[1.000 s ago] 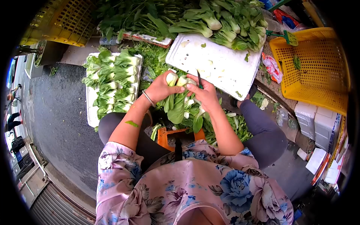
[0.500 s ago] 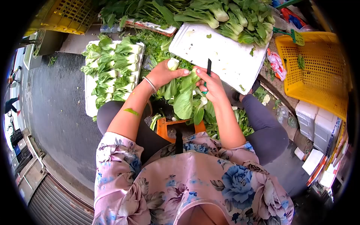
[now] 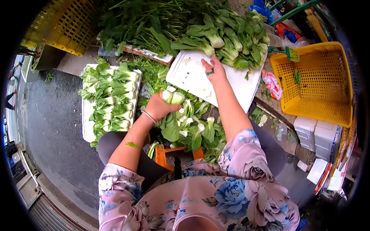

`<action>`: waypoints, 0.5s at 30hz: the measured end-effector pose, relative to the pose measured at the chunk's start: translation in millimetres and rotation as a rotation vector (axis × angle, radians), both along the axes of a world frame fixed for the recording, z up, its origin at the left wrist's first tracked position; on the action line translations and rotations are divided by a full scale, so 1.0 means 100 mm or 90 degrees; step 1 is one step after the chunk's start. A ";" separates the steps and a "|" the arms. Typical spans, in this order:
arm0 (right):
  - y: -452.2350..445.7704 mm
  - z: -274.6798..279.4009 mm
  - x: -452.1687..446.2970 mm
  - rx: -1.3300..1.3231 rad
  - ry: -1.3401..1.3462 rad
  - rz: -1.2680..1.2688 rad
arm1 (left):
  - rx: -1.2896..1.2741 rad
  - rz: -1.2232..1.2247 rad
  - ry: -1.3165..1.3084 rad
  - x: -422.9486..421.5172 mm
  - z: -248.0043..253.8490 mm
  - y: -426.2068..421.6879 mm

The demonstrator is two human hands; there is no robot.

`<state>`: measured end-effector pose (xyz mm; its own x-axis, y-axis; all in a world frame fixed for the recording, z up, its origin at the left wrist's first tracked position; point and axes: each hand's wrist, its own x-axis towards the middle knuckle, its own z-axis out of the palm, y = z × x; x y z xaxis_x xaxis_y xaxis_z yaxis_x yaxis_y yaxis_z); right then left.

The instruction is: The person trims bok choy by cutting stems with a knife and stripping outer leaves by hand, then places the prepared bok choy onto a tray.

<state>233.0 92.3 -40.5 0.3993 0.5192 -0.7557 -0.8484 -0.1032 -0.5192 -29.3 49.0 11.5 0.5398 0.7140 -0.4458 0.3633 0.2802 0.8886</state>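
Observation:
My left hand [image 3: 161, 107] is closed around bok choy [image 3: 174, 97], with pale bases above the fist and green leaves hanging below. More than one base seems to show there. My right hand [image 3: 216, 71] reaches forward over a white foam board [image 3: 189, 73], fingers apart and nothing visible between them. A green band circles one of its fingers. Its fingertips are close to the nearest base in a heap of bok choy [image 3: 231, 42]; whether they touch it I cannot tell. Trimmed leaves and stalks [image 3: 208, 133] lie below my hands.
On the left, a white tray [image 3: 88, 123] carries rows of bok choy. Long leafy greens [image 3: 142, 23] lie at the back. Yellow crates [image 3: 285, 77] stand right and back left. An orange stool [image 3: 160, 156] is between my knees, and white foam boxes [image 3: 327, 138] sit at right.
My right hand has left the leaves it was pinching and stretched forward to the heap. The dark strip seen at that hand no longer shows. My left hand is lower, still gripping bok choy.

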 end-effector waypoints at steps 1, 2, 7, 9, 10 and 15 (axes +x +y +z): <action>0.16 -0.03 0.05 -0.024 0.031 -0.030 | 0.079 -0.005 0.030 0.00 0.03 0.01; 0.28 -0.07 0.09 -0.020 0.030 -0.026 | 0.157 -0.010 0.061 0.01 0.08 0.01; 0.46 -0.30 0.19 0.086 0.120 -0.025 | 0.258 0.000 0.070 0.01 0.18 0.07; 0.27 -0.29 0.11 0.106 0.041 0.005 | 0.230 -0.027 0.142 0.02 0.26 0.09; 0.13 -0.21 0.02 0.106 0.041 0.009 | 0.229 -0.024 0.142 0.03 0.24 0.09; -0.63 0.34 -0.55 0.165 -0.401 0.322 | 0.561 -0.135 0.062 0.07 0.30 0.04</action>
<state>177.8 28.9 -6.3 0.3792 0.8745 -0.3025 -0.2763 -0.2049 -0.9390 -22.3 53.2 41.3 0.6868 0.7082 0.1638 0.4150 -0.5671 0.7114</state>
